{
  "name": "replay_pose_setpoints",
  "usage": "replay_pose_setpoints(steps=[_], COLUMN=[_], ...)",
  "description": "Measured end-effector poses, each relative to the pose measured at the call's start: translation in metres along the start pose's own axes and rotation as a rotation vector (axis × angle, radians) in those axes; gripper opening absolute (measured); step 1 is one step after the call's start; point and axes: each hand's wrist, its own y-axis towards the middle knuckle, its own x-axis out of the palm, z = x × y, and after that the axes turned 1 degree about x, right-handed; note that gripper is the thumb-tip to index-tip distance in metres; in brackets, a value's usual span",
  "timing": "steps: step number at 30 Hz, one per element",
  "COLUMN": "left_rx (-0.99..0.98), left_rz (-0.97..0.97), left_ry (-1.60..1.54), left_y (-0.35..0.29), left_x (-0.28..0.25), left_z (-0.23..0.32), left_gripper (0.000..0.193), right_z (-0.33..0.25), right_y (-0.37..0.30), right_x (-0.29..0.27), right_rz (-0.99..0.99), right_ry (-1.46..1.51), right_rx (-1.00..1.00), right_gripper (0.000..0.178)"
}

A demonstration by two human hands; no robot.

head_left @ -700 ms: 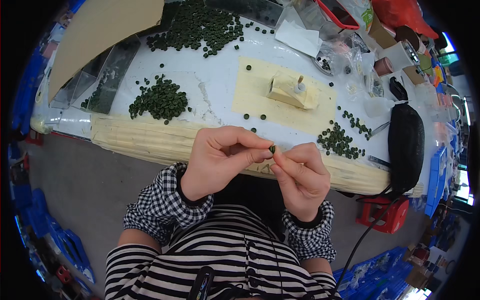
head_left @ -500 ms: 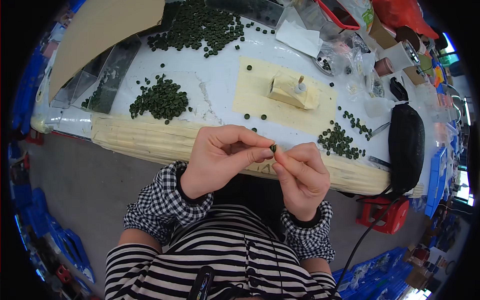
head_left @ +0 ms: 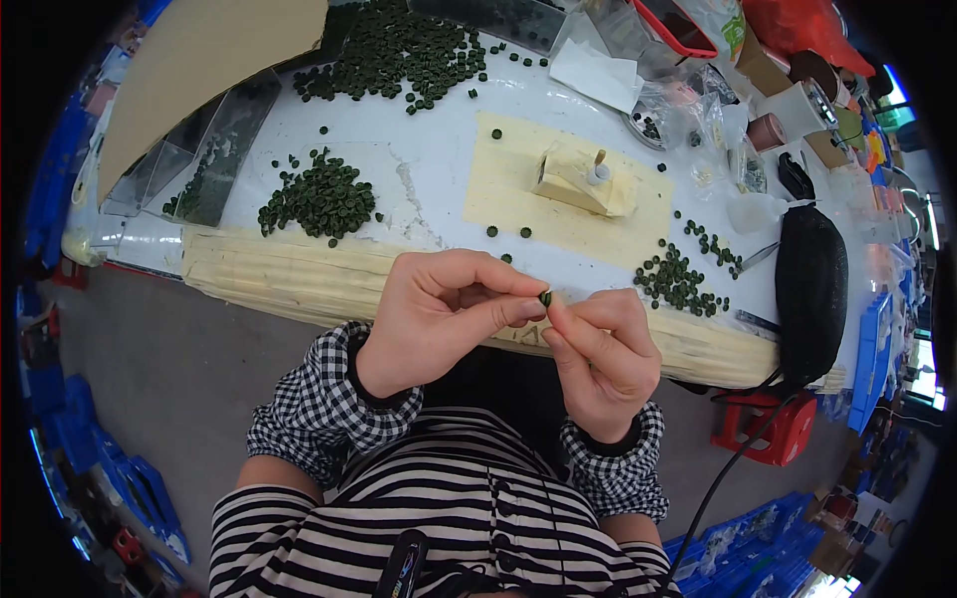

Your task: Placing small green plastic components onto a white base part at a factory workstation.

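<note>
A small dark green round piece (head_left: 545,298) is pinched between the thumb and index fingertips of my left hand (head_left: 424,324), just over the table's near edge. My right hand (head_left: 610,349) has its fingers curled in a pinch. Its index fingertip meets the piece from the right; anything between its finger and thumb is too small to make out. Left of my hands lies a heap of similar green pieces (head_left: 319,197). A smaller scattered group (head_left: 681,282) sits to the right. Behind my hands, a tape-covered block (head_left: 583,181) bears a short upright peg and a small white cylinder.
A large green heap (head_left: 399,50) lies at the back, near a brown cardboard sheet (head_left: 204,75) and a clear tray (head_left: 234,149). A black pouch (head_left: 810,289), tweezers (head_left: 760,257) and plastic bags are at the right. Tape-coloured padding (head_left: 289,274) runs along the near edge.
My right hand has shifted slightly right and down. My left hand stays almost still, with the green piece in its fingertips.
</note>
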Motion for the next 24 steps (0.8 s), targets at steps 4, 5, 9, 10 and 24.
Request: replay_pose_setpoints(steps=[4,5,9,10,24], left_rx=[-0.021,-0.034,-0.091,-0.109,-0.019], left_rz=[0.001,-0.008,-0.047,-0.045,-0.024], left_ry=[-0.017,-0.015,-0.105,-0.108,-0.001], left_y=[0.0003,0.0004,0.0011,0.0009,0.0003], left_x=[0.0026,0.0022,-0.0013,-0.0010,0.0015], left_z=[0.0030,0.0042,0.0046,0.0058,0.0028], left_gripper=[0.013,0.012,0.015,0.015,0.011], right_z=[0.0004,0.0004,0.0005,0.0016,0.0049], right_y=[0.0006,0.0012,0.0014,0.0011,-0.0021], right_x=[-0.0017,-0.0023,-0.0042,-0.0045,-0.0031], right_rz=[-0.012,-0.014,-0.024,-0.027,-0.016], right_ry=[-0.007,-0.011,-0.013,-0.014,0.010], right_rx=[-0.030,-0.040,-0.060,-0.071,-0.069], right_gripper=[0.036,0.036,0.036,0.036,0.034])
